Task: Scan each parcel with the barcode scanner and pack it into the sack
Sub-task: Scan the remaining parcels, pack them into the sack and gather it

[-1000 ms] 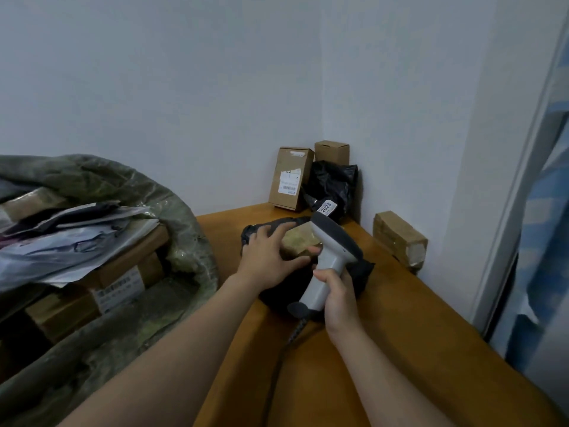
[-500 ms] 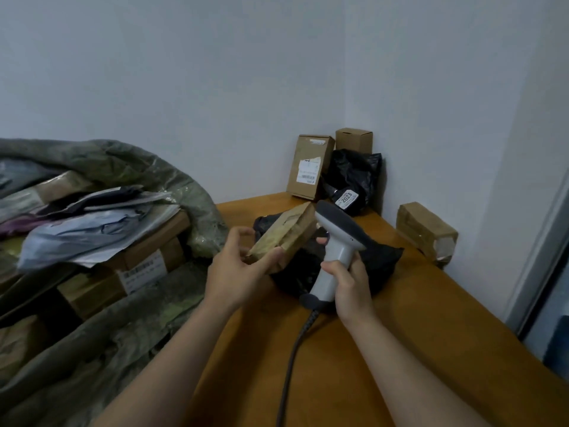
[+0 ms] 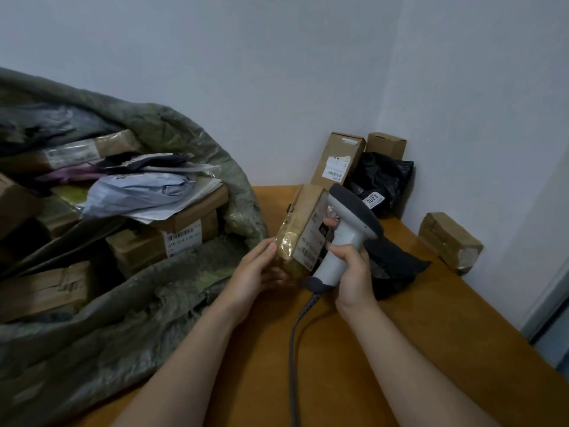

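My left hand grips a small taped brown parcel by its lower end and holds it upright above the table, its labelled side turned to the right. My right hand grips the handle of the white and grey barcode scanner, whose head sits right beside the parcel's label. The scanner's cable trails down over the table. A large grey-green sack lies open on the left, holding several boxes and mailer bags.
On the orange wooden table, a black bag parcel lies behind my right hand. In the corner stand two brown boxes and a black bag with a white sticker. Another taped box lies by the right wall.
My left hand has lifted the brown parcel off the black bag and turned it upright, label toward the scanner. The view has shifted left, showing more of the sack.
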A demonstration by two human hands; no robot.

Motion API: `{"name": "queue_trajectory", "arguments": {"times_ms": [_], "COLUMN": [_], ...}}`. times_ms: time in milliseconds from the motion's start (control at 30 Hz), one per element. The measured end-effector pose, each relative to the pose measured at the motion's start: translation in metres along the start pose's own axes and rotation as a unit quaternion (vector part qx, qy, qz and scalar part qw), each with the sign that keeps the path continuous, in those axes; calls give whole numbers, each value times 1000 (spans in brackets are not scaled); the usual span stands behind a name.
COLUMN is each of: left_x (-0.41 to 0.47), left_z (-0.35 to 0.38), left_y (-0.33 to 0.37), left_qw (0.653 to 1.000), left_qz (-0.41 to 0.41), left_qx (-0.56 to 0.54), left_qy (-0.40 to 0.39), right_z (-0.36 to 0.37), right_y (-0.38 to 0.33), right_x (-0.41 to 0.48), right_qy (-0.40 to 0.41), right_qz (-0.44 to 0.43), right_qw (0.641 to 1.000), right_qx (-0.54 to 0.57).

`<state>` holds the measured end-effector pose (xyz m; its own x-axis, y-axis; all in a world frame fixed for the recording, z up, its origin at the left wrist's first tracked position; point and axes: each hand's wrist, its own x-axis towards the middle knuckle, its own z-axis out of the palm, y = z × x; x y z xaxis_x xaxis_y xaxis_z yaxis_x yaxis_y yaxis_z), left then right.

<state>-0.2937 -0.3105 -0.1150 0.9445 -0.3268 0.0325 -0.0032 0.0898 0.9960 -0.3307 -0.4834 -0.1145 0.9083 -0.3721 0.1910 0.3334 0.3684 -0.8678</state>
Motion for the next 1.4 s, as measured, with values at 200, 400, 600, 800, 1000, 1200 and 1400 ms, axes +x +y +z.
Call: {"name": "queue_trajectory", "arguments": {"times_ms": [200,400,600,800,1000,1200,1400], "left_x": [3,0,-1,0,0,-6,-4], "left_z": [-5,-5,-9,-12,-15,-22,-27], "left_y": [-5,0,-5,1,1,7,11], "left_qw": [984,984,957,908,915,946,958], "left_qz": [97,102,98,80,131,201,200], "left_qx": [113,82,247,370,322,203,185], "left_qy": [98,122,114,181,206,155,85], "right_z": [21,15,14,9,5,1,-1], "right_y": [16,21,25,24,23,4,5], "right_x": [-5,-2,0,-3,-4,-7,-5], "right_qy": [-21,-59,-76,-116,-51,41,-68], "right_qz": [-36,-50,-48,-51,-41,-38,-66], "right_qw": [998,996,995,992,998,997,995], "right_qx": [36,38,33,16,-23,-46,-25]}}
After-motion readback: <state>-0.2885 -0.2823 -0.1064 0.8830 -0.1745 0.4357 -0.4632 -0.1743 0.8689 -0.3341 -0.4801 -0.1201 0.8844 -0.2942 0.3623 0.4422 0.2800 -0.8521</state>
